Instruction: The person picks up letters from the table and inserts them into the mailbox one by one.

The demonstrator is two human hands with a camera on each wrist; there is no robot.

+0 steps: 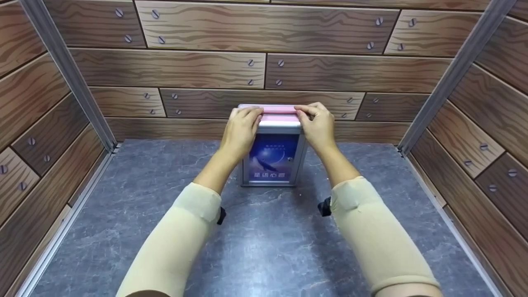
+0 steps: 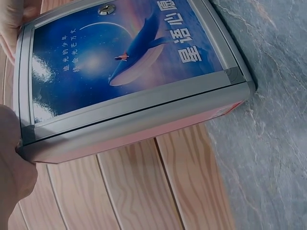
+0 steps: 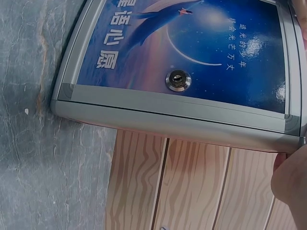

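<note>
A pink suggestion box (image 1: 273, 159) with grey metal edging stands upright on the floor panel, near the back wall. Its front carries a blue whale picture (image 2: 129, 52), white lettering and a round key lock (image 3: 178, 80). At the top left, my left hand (image 1: 242, 126) grips the box with bent fingers. My right hand (image 1: 319, 126) grips the top right, thumb and forefinger close together. Between the two sets of fingertips runs a darker pink strip (image 1: 279, 109); I cannot tell whether it is separate from the top. Fingertips are partly hidden in both wrist views.
Wood-plank patterned walls (image 1: 264, 29) enclose the back and both sides, with grey metal posts (image 1: 70, 70) at the corners. Grey marbled flooring (image 1: 264, 247) stretches out in front of the box. Light sleeves (image 1: 173, 239) cover both forearms, and a small black piece shows at each cuff.
</note>
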